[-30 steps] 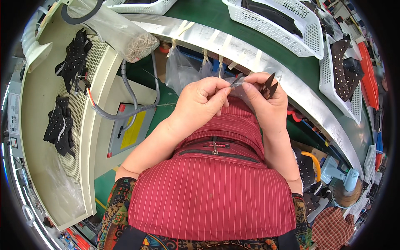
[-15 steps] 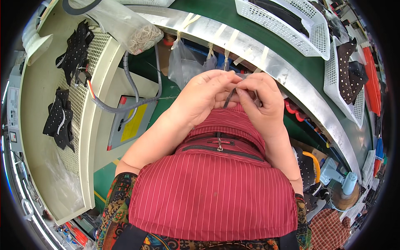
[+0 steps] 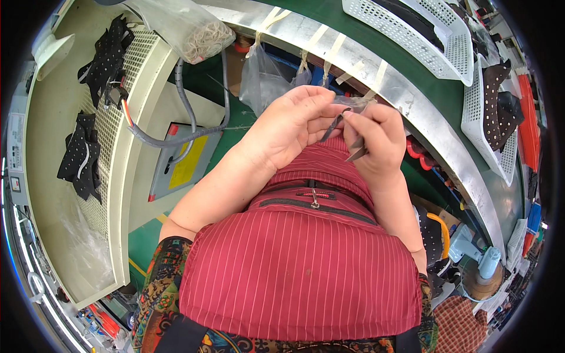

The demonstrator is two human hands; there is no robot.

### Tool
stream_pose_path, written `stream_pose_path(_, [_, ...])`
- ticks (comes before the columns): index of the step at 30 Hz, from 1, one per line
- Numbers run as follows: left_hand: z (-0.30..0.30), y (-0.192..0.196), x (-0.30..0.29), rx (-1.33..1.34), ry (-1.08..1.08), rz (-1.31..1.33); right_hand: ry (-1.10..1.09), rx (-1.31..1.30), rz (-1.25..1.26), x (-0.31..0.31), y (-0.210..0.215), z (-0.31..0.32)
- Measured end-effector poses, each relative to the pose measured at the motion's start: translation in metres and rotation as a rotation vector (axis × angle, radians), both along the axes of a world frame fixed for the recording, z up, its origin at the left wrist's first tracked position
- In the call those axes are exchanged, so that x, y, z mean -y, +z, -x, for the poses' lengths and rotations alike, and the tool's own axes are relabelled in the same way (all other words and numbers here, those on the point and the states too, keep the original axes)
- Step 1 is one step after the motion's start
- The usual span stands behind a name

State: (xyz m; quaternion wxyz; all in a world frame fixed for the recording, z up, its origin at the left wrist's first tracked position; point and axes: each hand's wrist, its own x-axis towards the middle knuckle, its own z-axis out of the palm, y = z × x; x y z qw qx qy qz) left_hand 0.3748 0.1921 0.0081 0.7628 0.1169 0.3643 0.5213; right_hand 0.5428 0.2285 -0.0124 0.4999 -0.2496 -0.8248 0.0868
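Observation:
Above my lap, in front of the red striped apron (image 3: 294, 265), my two hands are close together. My right hand (image 3: 379, 138) pinches a narrow black strip (image 3: 333, 127) between thumb and fingertips; the strip hangs down to the left. A dark pointed piece (image 3: 356, 154) also sticks out below the fingers of that hand, its other end hidden in the palm; its kind is unclear. My left hand (image 3: 300, 117) is open, palm turned inward, thumb apart, its fingers just behind the strip.
A curved metal-edged table (image 3: 353, 44) with white perforated baskets (image 3: 406, 35) runs across the front and right. Clear plastic bags (image 3: 262, 82) hang from its edge. On the left, studded black pieces (image 3: 81, 156) lie on a cream machine's mesh (image 3: 138, 65). A blue fan (image 3: 488, 265) stands lower right.
My left thumb has lifted away from the fingers, and that hand has opened. My right hand has shifted slightly right and down with the black strip; the dark pointed piece shows more.

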Motion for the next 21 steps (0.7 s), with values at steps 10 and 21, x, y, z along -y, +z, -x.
stream_pose_path(10, [-0.004, -0.012, 0.001, -0.096, 0.034, -0.023, 0.043, 0.125, -0.127, 0.000, -0.004, -0.002])
stream_pose_path(21, [0.123, 0.002, -0.031, 0.019, 0.453, -0.557, 0.330, -0.033, 0.857, 0.022, -0.012, -0.017])
